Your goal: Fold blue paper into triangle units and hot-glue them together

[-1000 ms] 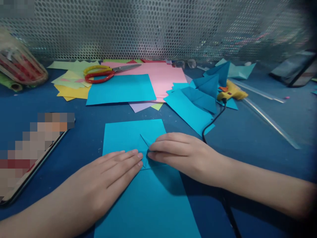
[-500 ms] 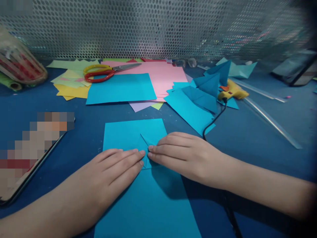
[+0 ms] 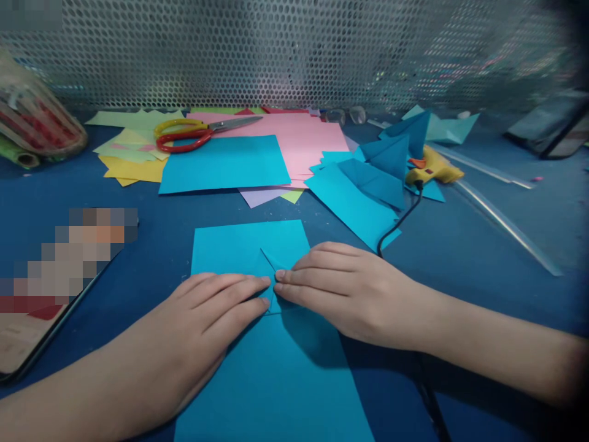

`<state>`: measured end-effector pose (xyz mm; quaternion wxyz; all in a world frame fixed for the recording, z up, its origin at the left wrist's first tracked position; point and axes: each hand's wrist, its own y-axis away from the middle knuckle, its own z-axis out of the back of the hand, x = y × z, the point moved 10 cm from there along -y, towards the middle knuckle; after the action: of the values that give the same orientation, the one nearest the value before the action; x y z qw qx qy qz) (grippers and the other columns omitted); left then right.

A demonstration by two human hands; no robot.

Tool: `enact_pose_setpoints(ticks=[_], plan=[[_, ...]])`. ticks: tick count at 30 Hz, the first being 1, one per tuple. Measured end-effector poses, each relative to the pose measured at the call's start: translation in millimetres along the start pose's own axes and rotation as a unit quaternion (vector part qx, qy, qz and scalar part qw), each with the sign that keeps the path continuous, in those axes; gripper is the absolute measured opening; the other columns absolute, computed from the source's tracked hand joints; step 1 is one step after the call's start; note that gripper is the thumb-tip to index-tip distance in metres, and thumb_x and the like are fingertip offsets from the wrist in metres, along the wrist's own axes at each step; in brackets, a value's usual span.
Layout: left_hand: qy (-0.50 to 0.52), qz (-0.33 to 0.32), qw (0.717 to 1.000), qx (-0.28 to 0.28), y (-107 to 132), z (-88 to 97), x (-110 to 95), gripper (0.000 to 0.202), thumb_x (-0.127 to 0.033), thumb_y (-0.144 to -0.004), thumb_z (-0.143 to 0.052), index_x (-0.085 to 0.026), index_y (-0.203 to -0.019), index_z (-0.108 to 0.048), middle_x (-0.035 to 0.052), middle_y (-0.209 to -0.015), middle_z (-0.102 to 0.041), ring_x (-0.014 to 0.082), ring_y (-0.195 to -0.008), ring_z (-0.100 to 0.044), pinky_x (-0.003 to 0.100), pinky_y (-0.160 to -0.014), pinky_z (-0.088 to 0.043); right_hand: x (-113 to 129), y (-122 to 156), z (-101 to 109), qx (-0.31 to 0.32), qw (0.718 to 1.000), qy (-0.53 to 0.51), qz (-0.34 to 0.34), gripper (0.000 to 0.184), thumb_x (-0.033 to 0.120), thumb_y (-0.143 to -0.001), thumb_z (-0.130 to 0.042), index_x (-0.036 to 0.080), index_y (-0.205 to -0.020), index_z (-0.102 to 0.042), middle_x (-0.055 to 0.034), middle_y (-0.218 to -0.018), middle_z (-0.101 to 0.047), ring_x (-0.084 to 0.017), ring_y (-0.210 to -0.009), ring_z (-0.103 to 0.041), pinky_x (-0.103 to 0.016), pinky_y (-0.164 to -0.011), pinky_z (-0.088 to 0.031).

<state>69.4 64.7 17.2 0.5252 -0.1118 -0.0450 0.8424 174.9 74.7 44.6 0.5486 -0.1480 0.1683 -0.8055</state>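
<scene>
Blue paper (image 3: 248, 239) lies on the table in front of me, with a longer blue sheet (image 3: 276, 393) reaching toward me below it. Between my fingertips a slanting folded edge and a short horizontal edge show on the paper. My left hand (image 3: 216, 325) rests over its left side, fingers stretched out flat and tips near the middle. From the right, my right hand (image 3: 343, 291) lies with straight fingers on the paper, its tips almost meeting the left ones. Neither thumb can be clearly made out. Both hands cover much of the folded part.
Red-and-yellow scissors (image 3: 184, 136) lie on stacked coloured papers (image 3: 317, 141) at the back. Folded blue pieces (image 3: 377, 178), a yellow glue gun (image 3: 435, 169) with a black cord (image 3: 399, 218) and clear glue sticks (image 3: 506, 227) are at right. A phone (image 3: 59, 319) lies left.
My left hand has shifted very slightly on the paper, its fingers raised a little at the knuckles. The right hand and the papers stay practically where they were.
</scene>
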Motion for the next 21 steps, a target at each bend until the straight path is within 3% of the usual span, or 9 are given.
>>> enact_pose_setpoints(ticks=[7, 14, 17, 19, 21], plan=[[-0.002, -0.016, 0.999, 0.031, 4.0, -4.7, -0.2, 0.065, -0.005, -0.09, -0.043, -0.02, -0.153, -0.044, 0.0033, -0.154, -0.055, 0.0216, -0.134, -0.058, 0.033, -0.106, -0.05, -3.6, 1.1, -1.5, -0.009, 1.0, -0.024, -0.006, 0.036, 0.013, -0.108, -0.037, 0.013, -0.106, -0.073, -0.0098, -0.106, -0.079, -0.018, -0.094, -0.072, -0.034, -0.083, -0.059], [-0.021, 0.006, 0.999, 0.029, 2.9, -3.9, 0.0, 0.065, -0.007, -0.093, -0.041, -0.025, -0.156, -0.04, -0.0012, -0.158, -0.05, 0.0223, -0.136, -0.055, 0.034, -0.101, -0.052, -2.4, 1.4, 0.3, -0.016, 0.999, -0.031, -0.011, 0.031, 0.012, -0.107, -0.041, 0.009, -0.105, -0.072, -0.0102, -0.105, -0.08, -0.019, -0.092, -0.072, -0.034, -0.083, -0.057], [-0.016, -0.003, 0.999, 0.043, 2.7, -3.6, -2.0, 0.06, -0.033, -0.1, -0.052, -0.023, -0.157, -0.039, 0.0026, -0.16, -0.047, 0.0282, -0.135, -0.056, 0.039, -0.101, -0.054, -2.3, 1.4, 0.9, -0.019, 0.999, -0.035, -0.014, 0.029, 0.011, -0.106, -0.044, 0.008, -0.105, -0.072, -0.0096, -0.106, -0.08, -0.019, -0.091, -0.071, -0.034, -0.082, -0.057], [-0.016, -0.004, 0.998, 0.056, 3.5, -5.0, -3.3, 0.076, -0.057, -0.096, -0.057, -0.022, -0.159, -0.034, 0.0055, -0.161, -0.046, 0.0328, -0.134, -0.057, 0.044, -0.1, -0.054, -2.5, 1.3, 1.0, -0.02, 0.999, -0.036, -0.017, 0.029, 0.011, -0.106, -0.044, 0.009, -0.105, -0.072, -0.0088, -0.106, -0.08, -0.019, -0.091, -0.071, -0.034, -0.082, -0.057], [-0.017, 0.006, 0.998, 0.066, 5.1, -7.3, -4.3, 0.09, -0.07, -0.091, -0.058, -0.023, -0.161, -0.028, 0.0065, -0.161, -0.045, 0.0345, -0.134, -0.056, 0.046, -0.102, -0.053, -2.2, 1.2, 0.9, -0.02, 0.999, -0.036, -0.016, 0.029, 0.01, -0.106, -0.044, 0.009, -0.105, -0.073, -0.0086, -0.106, -0.08, -0.019, -0.09, -0.071, -0.034, -0.082, -0.058]])
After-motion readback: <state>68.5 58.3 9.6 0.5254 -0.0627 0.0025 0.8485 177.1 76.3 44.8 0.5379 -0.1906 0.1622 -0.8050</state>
